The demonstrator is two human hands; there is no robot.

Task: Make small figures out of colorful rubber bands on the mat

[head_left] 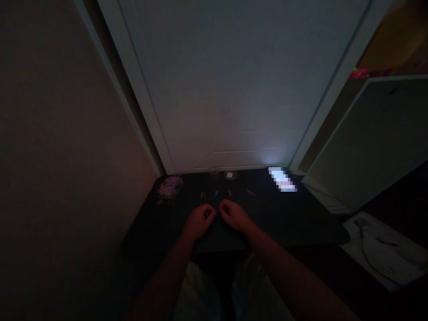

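Left hand (199, 220) and right hand (234, 216) curl inward, nearly touching, over the bench (284, 223), presumably for precision; I cannot tell what they pinch. Tangled strands (169, 188) lie at its far-left corner, seemingly aside.

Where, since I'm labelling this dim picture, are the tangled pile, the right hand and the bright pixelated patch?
Tangled pile (170, 189): head view, middle of its heap.
Right hand (233, 216): head view, back of the hand.
Bright pixelated patch (282, 179): head view, middle of its glowing area.
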